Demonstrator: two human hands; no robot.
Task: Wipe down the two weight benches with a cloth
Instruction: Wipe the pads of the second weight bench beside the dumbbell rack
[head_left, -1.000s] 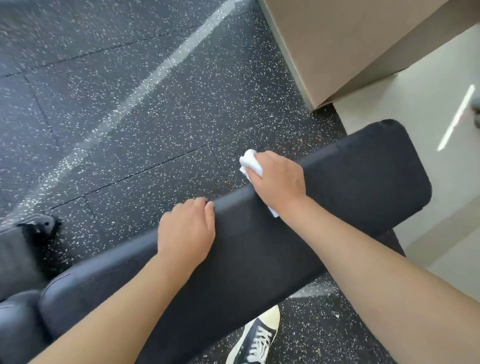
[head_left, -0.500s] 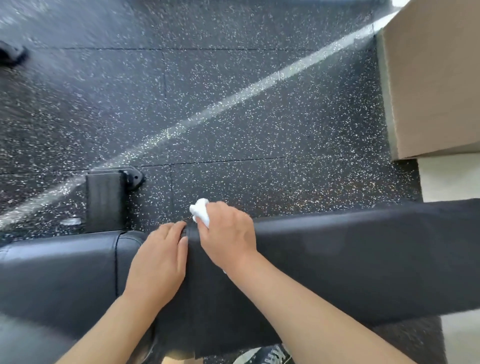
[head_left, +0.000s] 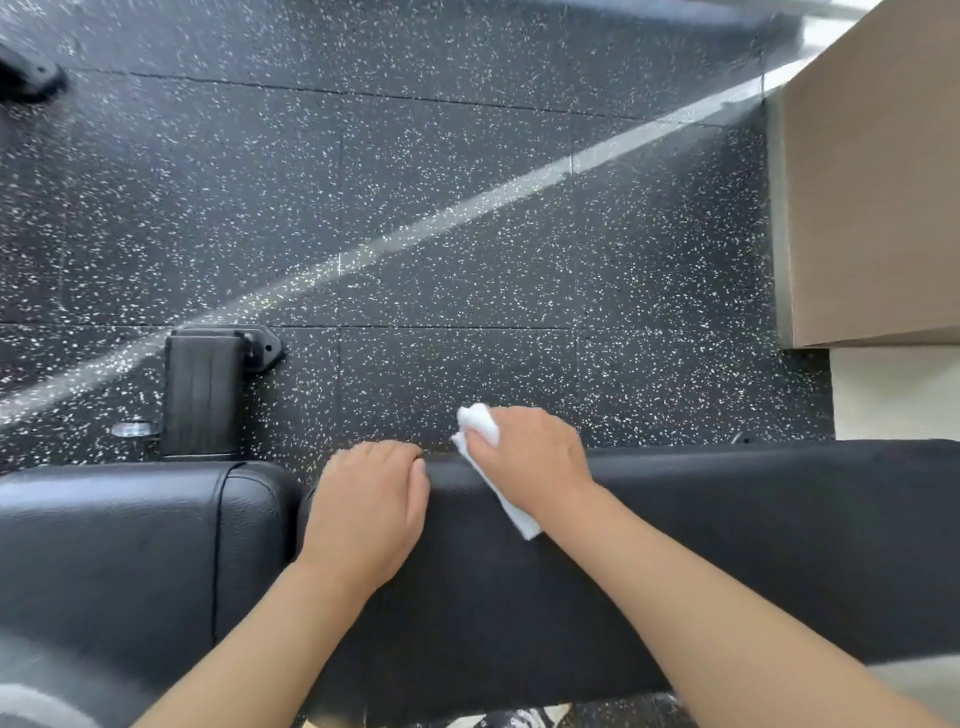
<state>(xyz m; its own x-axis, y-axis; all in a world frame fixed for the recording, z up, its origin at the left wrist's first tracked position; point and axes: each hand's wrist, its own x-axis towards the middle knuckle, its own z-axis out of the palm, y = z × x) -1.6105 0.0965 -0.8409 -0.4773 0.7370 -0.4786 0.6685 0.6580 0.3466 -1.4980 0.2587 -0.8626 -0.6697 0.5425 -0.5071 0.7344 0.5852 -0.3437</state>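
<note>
Head cam looked straight down at the bench (head_left: 727, 545), black pad running left to right across the lower frame. Right hand (head_left: 535, 457) sat at the pad's far edge, grip closed around a white cloth (head_left: 480, 426); one bunched end stuck out past the knuckles over the floor, a flat tail lay on the pad under the palm. Left hand (head_left: 369, 509) was just beside it, palm down on the pad, fingers curled over the far edge, holding nothing. Glossy seat section (head_left: 130, 540) was left of the left hand, across a narrow gap. Black bench foot (head_left: 202, 389) was on the speckled rubber floor (head_left: 415, 208). Tan box (head_left: 872, 182) was at upper right.
</note>
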